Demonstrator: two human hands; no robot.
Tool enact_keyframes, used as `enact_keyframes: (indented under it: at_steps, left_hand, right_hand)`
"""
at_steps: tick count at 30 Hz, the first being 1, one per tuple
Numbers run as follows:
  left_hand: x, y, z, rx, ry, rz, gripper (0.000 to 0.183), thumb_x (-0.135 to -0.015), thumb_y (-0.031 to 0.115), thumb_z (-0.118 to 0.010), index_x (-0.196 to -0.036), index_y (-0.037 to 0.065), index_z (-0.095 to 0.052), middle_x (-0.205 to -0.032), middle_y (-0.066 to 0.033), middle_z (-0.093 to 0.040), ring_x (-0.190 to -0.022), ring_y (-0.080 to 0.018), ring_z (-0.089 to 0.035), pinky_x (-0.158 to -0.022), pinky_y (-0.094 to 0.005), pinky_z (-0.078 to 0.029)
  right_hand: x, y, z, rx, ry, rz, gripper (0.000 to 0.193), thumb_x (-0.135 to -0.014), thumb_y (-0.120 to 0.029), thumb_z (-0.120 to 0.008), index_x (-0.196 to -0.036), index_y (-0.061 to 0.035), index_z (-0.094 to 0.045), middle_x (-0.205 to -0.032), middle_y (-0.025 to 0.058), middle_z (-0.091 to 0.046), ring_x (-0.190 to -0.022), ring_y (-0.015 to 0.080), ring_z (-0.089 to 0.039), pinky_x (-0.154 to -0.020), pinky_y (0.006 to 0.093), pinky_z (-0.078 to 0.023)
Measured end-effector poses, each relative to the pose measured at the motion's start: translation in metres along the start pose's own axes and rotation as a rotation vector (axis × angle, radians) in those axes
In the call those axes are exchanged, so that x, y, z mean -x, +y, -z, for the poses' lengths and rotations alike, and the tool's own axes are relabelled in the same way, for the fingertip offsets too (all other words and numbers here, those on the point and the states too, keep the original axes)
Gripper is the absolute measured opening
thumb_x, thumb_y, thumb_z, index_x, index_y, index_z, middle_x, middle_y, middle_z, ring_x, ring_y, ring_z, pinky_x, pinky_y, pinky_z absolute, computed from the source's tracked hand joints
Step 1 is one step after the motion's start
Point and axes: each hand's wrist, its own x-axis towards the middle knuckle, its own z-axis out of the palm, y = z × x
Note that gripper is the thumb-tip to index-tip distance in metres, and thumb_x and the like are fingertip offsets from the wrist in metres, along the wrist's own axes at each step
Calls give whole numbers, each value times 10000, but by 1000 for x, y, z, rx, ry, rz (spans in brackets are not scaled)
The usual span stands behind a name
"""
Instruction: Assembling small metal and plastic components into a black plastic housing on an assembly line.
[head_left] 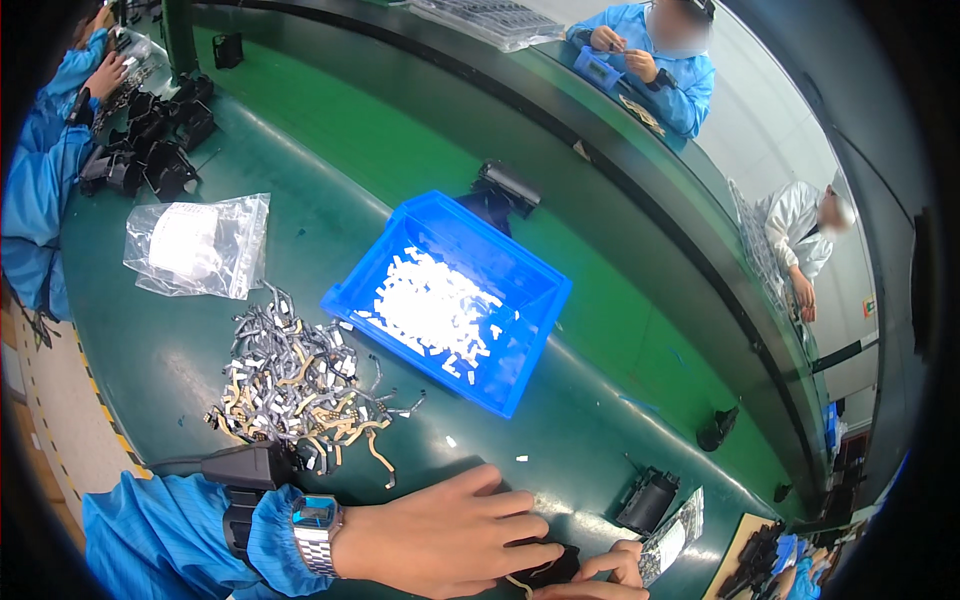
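My left hand (450, 540), with a metal watch on its wrist, reaches across the near edge of the table, fingers curled over a small black part (558, 568). Beside it my right hand (608, 575) is closed, thumb and fingers pinched at that part's right side; what exactly lies between them is hidden. A thin beige cable end (518, 585) shows under my left fingers. Beyond my left wrist lies a heap of short grey and beige cables (290, 380) with white connectors. Two small white pieces, one of them a connector (522, 458), lie loose past my left hand.
A blue bin (535, 345) holds many small white pieces. Left of it lies a clear plastic bag (195, 245). Near my right hand are a black housing (648, 500) and a bag of small parts (672, 540). A green conveyor (620, 400) runs behind; co-workers sit left and across.
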Motion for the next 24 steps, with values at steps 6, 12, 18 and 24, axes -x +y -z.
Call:
enact_keyframes:
  at_steps: [6, 12, 18, 24]
  left_hand:
    - [-3, -1, 2, 9, 17, -11, 415, -831, 295, -764, -1222, 183, -680, -1118, 10, -614, -1081, -185, -544, -943, -412, -385]
    - [6, -12, -24, 73, 20, -38, 586, -839, 312, -779, -1342, 109, -557, -1117, -26, -550, -1117, -192, -523, -859, -378, -388]
    - [4, -17, -6, 106, 56, -15, 442, -821, 301, -788, -1162, 120, -573, -1056, -22, -549, -1043, -203, -543, -841, -378, -390]
    - [9, -16, -5, 122, 151, -75, 153, -830, 248, -738, -826, 145, -625, -964, 10, -531, -992, -166, -531, -845, -372, -398]
  right_hand:
    - [-1, -10, -8, 108, -14, 33, 228, -662, -119, -875, -883, -124, -820, -924, -10, -786, -807, 195, -585, -733, 373, -387]
    - [-4, -15, -14, 158, -1, -13, 214, -677, -117, -878, -877, -101, -805, -927, 8, -777, -833, 212, -613, -752, 385, -393]
    - [0, -12, -16, 123, 13, -128, 186, -723, -115, -881, -885, -93, -792, -919, 11, -774, -859, 237, -634, -794, 392, -417]
    - [1, -12, -19, 50, 47, -189, 167, -742, -109, -874, -887, -93, -793, -905, 5, -777, -873, 235, -636, -823, 389, -427]
